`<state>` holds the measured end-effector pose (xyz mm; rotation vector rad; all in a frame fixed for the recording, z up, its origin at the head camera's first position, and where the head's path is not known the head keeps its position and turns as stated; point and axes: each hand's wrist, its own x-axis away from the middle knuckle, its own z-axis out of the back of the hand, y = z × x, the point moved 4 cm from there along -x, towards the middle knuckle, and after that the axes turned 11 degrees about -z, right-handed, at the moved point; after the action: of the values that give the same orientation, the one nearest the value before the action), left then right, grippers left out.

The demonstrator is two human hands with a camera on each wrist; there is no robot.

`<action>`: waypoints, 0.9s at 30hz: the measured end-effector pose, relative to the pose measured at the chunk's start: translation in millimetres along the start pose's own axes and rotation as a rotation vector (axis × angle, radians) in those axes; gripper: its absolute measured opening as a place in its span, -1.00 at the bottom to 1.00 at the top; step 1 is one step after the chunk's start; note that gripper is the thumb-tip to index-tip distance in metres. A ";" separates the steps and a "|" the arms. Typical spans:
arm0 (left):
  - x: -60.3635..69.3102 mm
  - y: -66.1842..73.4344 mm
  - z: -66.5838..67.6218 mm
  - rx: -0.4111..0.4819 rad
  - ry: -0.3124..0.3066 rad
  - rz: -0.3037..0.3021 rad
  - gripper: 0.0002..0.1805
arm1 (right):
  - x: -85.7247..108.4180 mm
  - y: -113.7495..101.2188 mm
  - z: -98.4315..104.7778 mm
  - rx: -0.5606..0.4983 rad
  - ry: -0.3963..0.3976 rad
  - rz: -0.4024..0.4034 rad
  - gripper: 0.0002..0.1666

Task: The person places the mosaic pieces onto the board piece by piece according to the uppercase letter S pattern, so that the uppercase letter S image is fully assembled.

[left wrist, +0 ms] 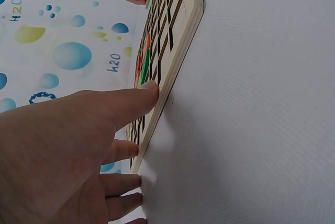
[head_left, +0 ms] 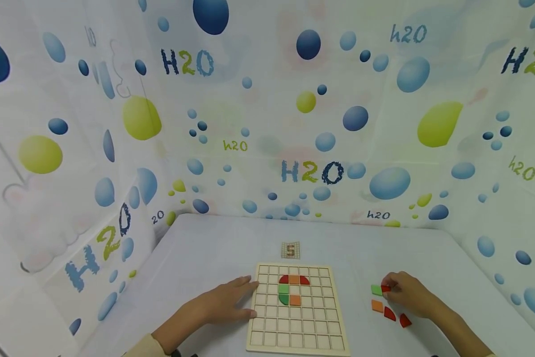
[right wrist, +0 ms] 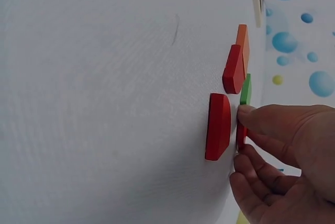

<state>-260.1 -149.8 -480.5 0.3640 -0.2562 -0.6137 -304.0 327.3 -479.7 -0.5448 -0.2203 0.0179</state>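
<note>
Flat wooden grid board (head_left: 296,312), six coloured pieces (head_left: 284,289) in its cells; red piece (head_left: 385,288) in right hand (head_left: 409,295)

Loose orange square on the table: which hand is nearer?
Right. The right hand is just beyond the loose orange square and to its right; the left hand is well to its left, at the left edge of the wooden board.

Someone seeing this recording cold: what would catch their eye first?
Probably the backdrop printed with blue and lime drops and "H2O" lettering, rising behind the white table. Next, the pale grid board in front of the person, with red, orange and green pieces set toward its far side and the left hand at its left edge. To its right, the right hand pinches a red piece beside other loose pieces.
</note>
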 end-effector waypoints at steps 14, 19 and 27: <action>0.2 -0.2 0.3 0.014 0.000 -0.001 -0.08 | 2.4 -4.0 2.5 0.009 0.030 -0.023 -0.76; 0.0 -1.4 -0.6 0.009 0.003 -0.012 -0.09 | 0.3 -7.3 4.3 0.009 0.042 -0.042 -0.75; -1.0 -3.0 -1.5 0.012 0.004 -0.014 -0.08 | -0.9 -14.6 0.0 -0.031 0.034 -0.039 -0.74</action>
<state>-261.9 -151.1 -483.2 0.3789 -0.2536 -0.6253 -305.4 314.7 -472.4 -0.5711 -0.1983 -0.0324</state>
